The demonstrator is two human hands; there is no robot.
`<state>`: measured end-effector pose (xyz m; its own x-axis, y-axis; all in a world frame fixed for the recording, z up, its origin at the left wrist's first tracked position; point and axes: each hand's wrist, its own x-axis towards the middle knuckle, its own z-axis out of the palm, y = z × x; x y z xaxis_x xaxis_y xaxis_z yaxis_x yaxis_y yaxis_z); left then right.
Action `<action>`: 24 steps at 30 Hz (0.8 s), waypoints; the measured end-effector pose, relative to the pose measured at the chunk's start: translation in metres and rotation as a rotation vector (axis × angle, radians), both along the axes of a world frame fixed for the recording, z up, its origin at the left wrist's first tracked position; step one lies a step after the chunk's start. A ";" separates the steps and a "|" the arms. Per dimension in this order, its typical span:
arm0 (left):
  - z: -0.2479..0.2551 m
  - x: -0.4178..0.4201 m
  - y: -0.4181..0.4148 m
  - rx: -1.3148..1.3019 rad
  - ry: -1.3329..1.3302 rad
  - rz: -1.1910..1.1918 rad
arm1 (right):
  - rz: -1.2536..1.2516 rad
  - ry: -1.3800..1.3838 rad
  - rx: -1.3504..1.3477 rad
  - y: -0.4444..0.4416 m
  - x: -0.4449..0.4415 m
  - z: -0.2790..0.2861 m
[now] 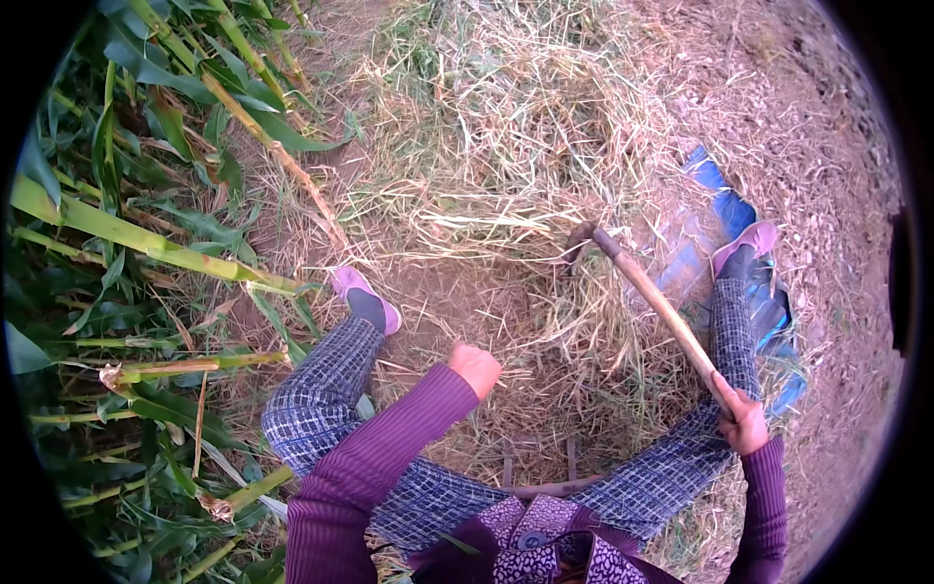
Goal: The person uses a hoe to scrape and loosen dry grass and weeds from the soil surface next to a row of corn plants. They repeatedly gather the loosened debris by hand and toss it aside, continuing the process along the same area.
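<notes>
My right hand [744, 422] is closed round the wooden handle of a hoe-like tool [665, 312], near its lower end. The tool's dark metal head [579, 241] rests at the edge of a heap of dry straw and cut grass [540, 131]. My left hand [474, 370] hangs over the ground between my legs, its fingers curled; whether something is inside the fist cannot be seen. Loose straw [598, 350] lies before me, between my spread feet in pink shoes.
Tall green maize stalks [153, 244] stand along the left, some reaching close to my left foot. Crumpled blue plastic sheeting [730, 208] lies by my right foot. Bare soil with scattered straw [824, 241] stretches along the right. Part of a low seat frame [551, 489] shows below me.
</notes>
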<state>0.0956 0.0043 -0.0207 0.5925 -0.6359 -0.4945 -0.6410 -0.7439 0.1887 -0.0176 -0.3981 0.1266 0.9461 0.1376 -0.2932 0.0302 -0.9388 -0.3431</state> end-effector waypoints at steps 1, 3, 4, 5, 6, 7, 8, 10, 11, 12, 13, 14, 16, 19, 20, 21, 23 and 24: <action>-0.002 -0.001 0.000 0.000 0.013 -0.002 | -0.109 -0.015 0.053 -0.013 -0.014 0.004; -0.012 -0.003 0.001 0.013 0.035 -0.007 | -0.284 0.050 0.086 -0.021 -0.031 0.009; -0.015 -0.006 0.002 0.004 0.014 -0.021 | -0.376 0.074 0.146 -0.019 -0.036 0.010; -0.019 -0.007 0.002 0.013 0.028 -0.016 | -0.465 0.099 0.208 -0.014 -0.040 0.011; -0.017 -0.009 0.000 0.020 0.048 -0.016 | -0.443 0.033 0.242 -0.012 -0.046 0.004; -0.016 -0.010 -0.002 0.026 0.069 -0.013 | -0.419 -0.033 0.275 -0.009 -0.051 -0.002; -0.017 -0.010 -0.001 0.016 0.067 -0.012 | -0.504 0.076 0.268 -0.001 -0.048 0.000; -0.021 -0.013 0.001 -0.004 0.063 -0.007 | -0.450 0.094 0.300 0.022 -0.034 0.003; -0.023 -0.014 0.001 -0.006 0.062 0.009 | -0.418 0.116 0.328 0.030 -0.026 0.000; -0.024 -0.015 0.000 -0.012 0.061 0.023 | -0.308 0.024 0.348 0.037 -0.018 -0.009; -0.026 -0.016 0.000 -0.018 0.061 0.039 | -0.337 0.108 0.380 0.047 -0.007 -0.012; -0.023 -0.014 -0.002 -0.012 0.063 0.021 | -0.250 0.083 0.416 0.059 0.007 -0.018; -0.006 -0.009 -0.007 0.014 0.060 -0.016 | -0.084 0.046 0.480 0.088 0.039 -0.034; -0.002 -0.008 -0.007 0.048 0.087 -0.003 | 0.146 -0.015 0.574 0.145 0.091 -0.067; -0.001 -0.007 -0.008 0.029 0.079 -0.017 | 0.186 0.004 0.565 0.162 0.106 -0.084; 0.001 -0.006 -0.009 0.016 0.072 -0.028 | 0.228 0.022 0.561 0.180 0.121 -0.102; 0.003 -0.007 -0.009 0.009 0.073 -0.018 | 0.252 0.151 0.558 0.225 0.149 -0.127; 0.005 -0.007 -0.009 0.011 0.080 -0.003 | 0.285 0.133 0.521 0.246 0.160 -0.141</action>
